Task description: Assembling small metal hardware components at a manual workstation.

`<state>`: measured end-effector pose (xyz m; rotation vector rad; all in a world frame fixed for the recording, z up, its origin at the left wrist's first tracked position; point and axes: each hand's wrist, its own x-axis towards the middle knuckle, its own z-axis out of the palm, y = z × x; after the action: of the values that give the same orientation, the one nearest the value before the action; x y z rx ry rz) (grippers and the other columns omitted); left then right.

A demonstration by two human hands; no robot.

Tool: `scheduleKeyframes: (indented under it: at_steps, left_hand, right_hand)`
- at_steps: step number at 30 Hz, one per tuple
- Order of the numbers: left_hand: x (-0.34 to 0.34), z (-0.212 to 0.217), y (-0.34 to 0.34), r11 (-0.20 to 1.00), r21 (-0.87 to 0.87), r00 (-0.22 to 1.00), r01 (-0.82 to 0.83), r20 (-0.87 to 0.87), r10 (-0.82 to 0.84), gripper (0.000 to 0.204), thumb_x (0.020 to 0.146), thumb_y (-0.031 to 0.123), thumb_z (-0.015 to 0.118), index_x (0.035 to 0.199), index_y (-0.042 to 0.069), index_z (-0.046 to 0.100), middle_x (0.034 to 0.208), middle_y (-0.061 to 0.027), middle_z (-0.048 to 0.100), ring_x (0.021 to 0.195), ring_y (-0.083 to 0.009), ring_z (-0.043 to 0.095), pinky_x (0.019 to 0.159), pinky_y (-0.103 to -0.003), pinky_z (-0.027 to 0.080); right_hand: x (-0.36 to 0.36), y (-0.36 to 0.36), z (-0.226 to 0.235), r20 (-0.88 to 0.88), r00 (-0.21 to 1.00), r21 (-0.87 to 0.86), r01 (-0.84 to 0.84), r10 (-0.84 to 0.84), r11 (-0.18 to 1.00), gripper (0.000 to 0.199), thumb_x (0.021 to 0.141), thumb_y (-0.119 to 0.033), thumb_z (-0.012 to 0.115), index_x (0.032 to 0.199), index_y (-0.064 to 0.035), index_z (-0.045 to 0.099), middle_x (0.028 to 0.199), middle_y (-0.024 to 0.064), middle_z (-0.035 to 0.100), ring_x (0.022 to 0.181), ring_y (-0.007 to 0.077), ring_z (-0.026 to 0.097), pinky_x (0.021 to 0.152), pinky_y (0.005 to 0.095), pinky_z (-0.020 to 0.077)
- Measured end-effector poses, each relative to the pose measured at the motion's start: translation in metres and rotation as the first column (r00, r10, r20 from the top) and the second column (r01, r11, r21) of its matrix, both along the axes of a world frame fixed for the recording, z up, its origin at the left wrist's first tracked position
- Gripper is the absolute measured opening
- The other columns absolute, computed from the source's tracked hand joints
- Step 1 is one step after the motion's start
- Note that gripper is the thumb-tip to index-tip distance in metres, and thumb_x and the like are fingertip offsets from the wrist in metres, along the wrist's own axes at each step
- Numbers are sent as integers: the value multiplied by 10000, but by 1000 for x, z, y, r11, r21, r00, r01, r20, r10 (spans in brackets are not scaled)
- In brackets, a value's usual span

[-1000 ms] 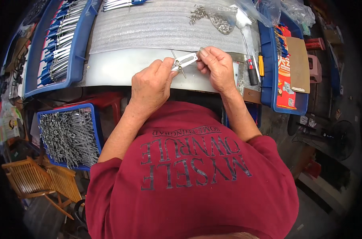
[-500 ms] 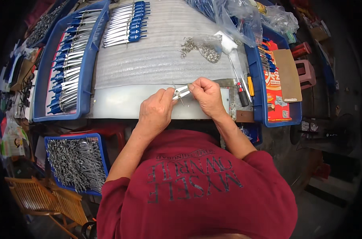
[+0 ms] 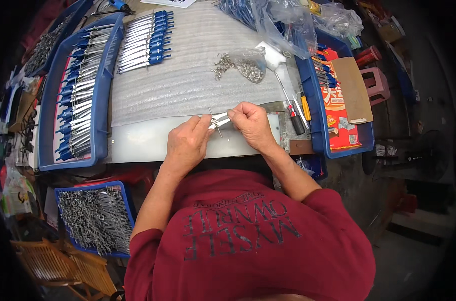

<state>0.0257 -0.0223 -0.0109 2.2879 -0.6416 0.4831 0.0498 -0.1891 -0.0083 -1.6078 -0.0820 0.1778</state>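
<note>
Above the pale board [image 3: 152, 143] at the table's near edge, both my hands hold one small metal part [image 3: 220, 122]. It has two silvery flat arms spreading a little apart, with a thin rod crossing them and a round screw-like piece near the crossing. The left end is gripped by my closed left hand [image 3: 188, 143], which hides that end. My right hand [image 3: 253, 126] pinches the tips of the arms between thumb and bent fingers. Anything small between those fingers is hidden.
Rows of blue-ended silver pieces [image 3: 146, 42] lie on foam sheeting [image 3: 188, 75]. Blue trays [image 3: 101, 100] flank it. Farther right are a bag of small metal bits [image 3: 250, 69], a red-and-black screwdriver [image 3: 295, 119] and a yellow-handled one [image 3: 306, 108]. A bin of metal parts [image 3: 95, 218] stands low left.
The whole view has shifted, so the table's things sit farther left. Both hands keep hold of the metal part, with little change in their grip.
</note>
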Motion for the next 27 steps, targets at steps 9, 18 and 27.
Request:
scheduleKeyframes:
  at_steps: [9, 18, 27]
  left_hand:
    - [6, -13, 4, 993, 71, 995, -93, -35, 96, 242, 682, 22, 578, 911, 36, 499, 649, -111, 465, 543, -278, 491, 462, -363, 375]
    - [9, -14, 3, 988, 117, 994, -105, 6, 105, 228, 695, 75, 580, 901, 30, 494, 619, -88, 453, 519, -243, 494, 443, -343, 389]
    - [10, -16, 4, 994, 54, 994, -95, -41, 97, 271, 669, 21, 582, 922, 26, 486, 614, -105, 431, 511, -266, 465, 436, -360, 350]
  right_hand:
    - [51, -31, 42, 277, 960, -578, 131, 43, 806, 234, 778, -216, 533, 726, 10, 559, 567, 47, 515, 536, 92, 457, 498, 259, 374]
    - [165, -80, 68, 421, 891, -788, 266, 172, 555, 264, 746, -236, 532, 836, 6, 588, 647, 112, 573, 582, 166, 534, 551, 293, 412]
    - [208, -96, 64, 652, 756, -599, 562, -60, 570, 237, 737, -231, 529, 742, -5, 600, 595, 108, 575, 557, 196, 553, 553, 300, 428]
